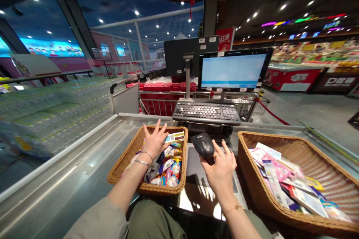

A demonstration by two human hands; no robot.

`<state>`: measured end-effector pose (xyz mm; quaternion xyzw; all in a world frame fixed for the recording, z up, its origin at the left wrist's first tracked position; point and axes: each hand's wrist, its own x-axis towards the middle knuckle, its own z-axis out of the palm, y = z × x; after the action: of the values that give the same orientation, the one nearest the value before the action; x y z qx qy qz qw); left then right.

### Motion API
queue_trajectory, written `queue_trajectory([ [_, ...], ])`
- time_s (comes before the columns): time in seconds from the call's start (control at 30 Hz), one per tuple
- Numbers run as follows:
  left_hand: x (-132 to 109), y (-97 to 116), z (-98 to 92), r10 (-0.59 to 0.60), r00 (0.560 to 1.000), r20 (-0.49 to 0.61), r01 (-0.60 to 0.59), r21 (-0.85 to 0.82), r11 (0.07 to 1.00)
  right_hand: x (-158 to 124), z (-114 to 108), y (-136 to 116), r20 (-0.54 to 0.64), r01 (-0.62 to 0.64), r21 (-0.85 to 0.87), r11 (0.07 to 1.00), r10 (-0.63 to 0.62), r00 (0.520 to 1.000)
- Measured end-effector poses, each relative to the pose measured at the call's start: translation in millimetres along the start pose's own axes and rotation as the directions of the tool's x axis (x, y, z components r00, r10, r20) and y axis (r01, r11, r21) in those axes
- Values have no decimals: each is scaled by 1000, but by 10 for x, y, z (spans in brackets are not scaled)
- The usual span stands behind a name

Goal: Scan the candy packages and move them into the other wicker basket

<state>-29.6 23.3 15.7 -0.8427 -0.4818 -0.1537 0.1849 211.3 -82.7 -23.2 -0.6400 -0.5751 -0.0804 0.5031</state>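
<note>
My left hand (153, 143) is over the left wicker basket (113, 174). Its thumb and index finger pinch the end of a small flat box (176, 136) whose barcode faces up, while the other fingers are spread. Under the hand, the basket holds small wrapped sweets and colourful packets (168, 170). My right hand (220, 168) is wrapped around a black handheld barcode scanner (203, 145), held above the counter between the two baskets. The scanner's head points forward and left, near the box.
At the right stands another wicker basket (333, 164) with packets and flat boxes (288, 179). A keyboard (207, 111) and a lit monitor (232, 69) are behind the scanner. Metal counter (84, 160) extends left; a shopping cart (157, 102) stands beyond.
</note>
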Motion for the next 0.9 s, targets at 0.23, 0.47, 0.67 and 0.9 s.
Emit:
queue_trajectory([
  [0.23, 165, 293, -51, 0, 996, -86, -3, -31, 1000, 6, -46, 98, -20, 21, -19, 1000, -22, 1000],
  [0.47, 288, 538, -49, -13, 990, -143, 5, -58, 998, 24, -113, 156, -39, 17, -30, 999, -19, 999],
  [0.67, 369, 777, -24, -44, 981, -189, 26, -97, 995, 32, -203, 184, -46, 14, -40, 999, -16, 999],
  [0.9, 429, 951, 21, -55, 972, -229, 29, -116, 993, 50, -307, 224, -74, 30, -67, 997, -35, 997],
])
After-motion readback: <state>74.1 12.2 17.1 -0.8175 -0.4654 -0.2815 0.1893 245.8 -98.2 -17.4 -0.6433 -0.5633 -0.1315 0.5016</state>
